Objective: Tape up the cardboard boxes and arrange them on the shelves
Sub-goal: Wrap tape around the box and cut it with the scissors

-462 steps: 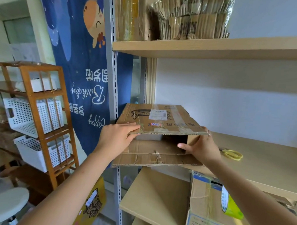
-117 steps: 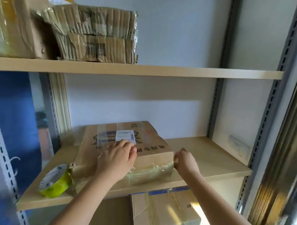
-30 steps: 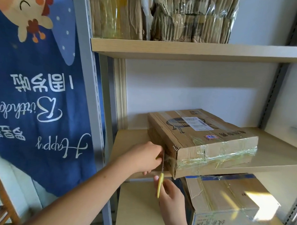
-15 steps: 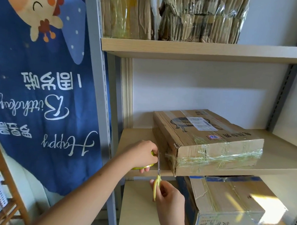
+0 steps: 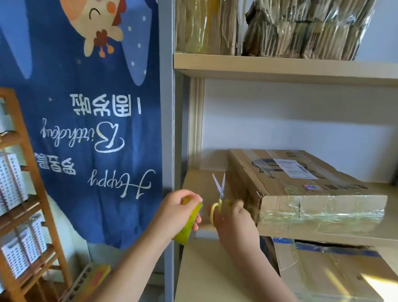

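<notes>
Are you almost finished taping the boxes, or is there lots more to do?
Nearly there. The flat cardboard box on the middle shelf looks taped along its front edge, and another taped box sits on the shelf below. The left hand holds the tape roll, the right hand the yellow scissors. Left: putting those tools down.

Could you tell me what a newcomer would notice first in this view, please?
Probably the big blue banner on the left, hung upside down. Next, the two hands at centre: the left hand grips a tape roll, the right hand holds scissors pointing up, beside the taped box on the middle shelf.
</notes>
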Available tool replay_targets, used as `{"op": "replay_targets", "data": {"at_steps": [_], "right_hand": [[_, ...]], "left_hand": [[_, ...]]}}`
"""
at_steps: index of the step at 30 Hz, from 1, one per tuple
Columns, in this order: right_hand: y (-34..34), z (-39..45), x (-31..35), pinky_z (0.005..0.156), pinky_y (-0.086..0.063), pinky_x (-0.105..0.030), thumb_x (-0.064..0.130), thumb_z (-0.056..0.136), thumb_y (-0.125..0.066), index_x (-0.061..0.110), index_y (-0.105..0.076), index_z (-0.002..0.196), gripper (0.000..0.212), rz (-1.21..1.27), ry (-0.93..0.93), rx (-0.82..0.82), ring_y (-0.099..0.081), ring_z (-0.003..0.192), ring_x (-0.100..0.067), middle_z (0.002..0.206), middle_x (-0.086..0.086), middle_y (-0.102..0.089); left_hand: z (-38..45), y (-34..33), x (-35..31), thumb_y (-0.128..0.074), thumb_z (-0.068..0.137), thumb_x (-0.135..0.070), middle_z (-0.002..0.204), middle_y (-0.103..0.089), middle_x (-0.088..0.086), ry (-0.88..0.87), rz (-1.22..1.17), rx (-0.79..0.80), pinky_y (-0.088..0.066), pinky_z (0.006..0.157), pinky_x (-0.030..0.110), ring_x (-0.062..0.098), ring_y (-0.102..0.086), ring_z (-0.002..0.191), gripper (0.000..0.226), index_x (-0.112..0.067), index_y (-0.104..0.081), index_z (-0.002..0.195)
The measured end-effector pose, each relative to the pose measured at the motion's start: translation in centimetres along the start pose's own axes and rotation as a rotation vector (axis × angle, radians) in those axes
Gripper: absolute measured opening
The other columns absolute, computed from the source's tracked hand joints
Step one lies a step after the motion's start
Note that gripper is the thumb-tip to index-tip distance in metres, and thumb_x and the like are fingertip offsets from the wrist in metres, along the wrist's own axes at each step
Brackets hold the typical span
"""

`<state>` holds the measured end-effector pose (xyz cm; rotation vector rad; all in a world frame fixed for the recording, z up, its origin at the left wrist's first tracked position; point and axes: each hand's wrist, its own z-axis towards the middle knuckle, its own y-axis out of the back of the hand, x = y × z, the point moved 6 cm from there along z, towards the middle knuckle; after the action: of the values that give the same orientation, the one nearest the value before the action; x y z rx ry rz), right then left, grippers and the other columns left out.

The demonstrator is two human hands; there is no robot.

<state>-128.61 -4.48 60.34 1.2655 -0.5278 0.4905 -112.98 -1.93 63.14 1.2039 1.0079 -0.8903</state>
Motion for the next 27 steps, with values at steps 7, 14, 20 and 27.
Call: {"op": "replay_targets", "data": {"at_steps": [7,14,20,27], "right_hand": [[-2.4,5.1,2.4,0.083,-0.050,-0.029,0.004,0.096,-0.050,0.005,-0.064,0.119,0.027,-0.516,0.089,0.243,-0.062,0.113,-0.024,0.119,-0.008,-0.064],[-1.3,6.4,4.3,0.071,-0.047,-0.028,0.000,0.094,-0.050,0.008,-0.065,0.114,0.027,-0.698,0.220,0.159,-0.064,0.108,-0.025,0.117,-0.009,-0.066],[-0.4,3.9,4.9,0.063,-0.041,-0.028,0.001,0.091,-0.051,0.009,-0.068,0.098,0.020,-0.457,0.245,0.030,-0.065,0.092,-0.028,0.100,-0.009,-0.066],[1.7,-1.5,5.8,0.063,-0.044,-0.007,0.039,0.086,-0.071,0.026,-0.075,0.086,0.014,0.190,0.513,0.149,-0.061,0.071,0.000,0.077,0.013,-0.069]], "left_hand": [[-2.3,-0.4,0.6,-0.047,0.097,-0.006,0.064,-0.065,0.013,0.101,-0.267,0.084,-0.052,0.057,0.029,0.024,-0.060,0.053,0.020,-0.009,-0.067,0.101],[-3.9,-0.3,0.9,-0.045,0.097,-0.001,0.067,-0.062,0.016,0.081,-0.308,0.087,-0.050,0.053,0.024,0.022,-0.057,0.050,0.022,-0.006,-0.065,0.104],[-4.7,-0.2,1.5,-0.046,0.097,-0.001,0.068,-0.063,0.016,0.078,-0.358,0.088,-0.050,0.051,0.023,0.020,-0.057,0.049,0.020,-0.003,-0.062,0.110],[-4.6,0.1,2.7,-0.048,0.096,0.000,0.051,-0.064,0.002,0.129,-0.384,0.004,-0.050,0.046,0.019,0.012,-0.060,0.041,0.018,-0.005,-0.065,0.101]]}}
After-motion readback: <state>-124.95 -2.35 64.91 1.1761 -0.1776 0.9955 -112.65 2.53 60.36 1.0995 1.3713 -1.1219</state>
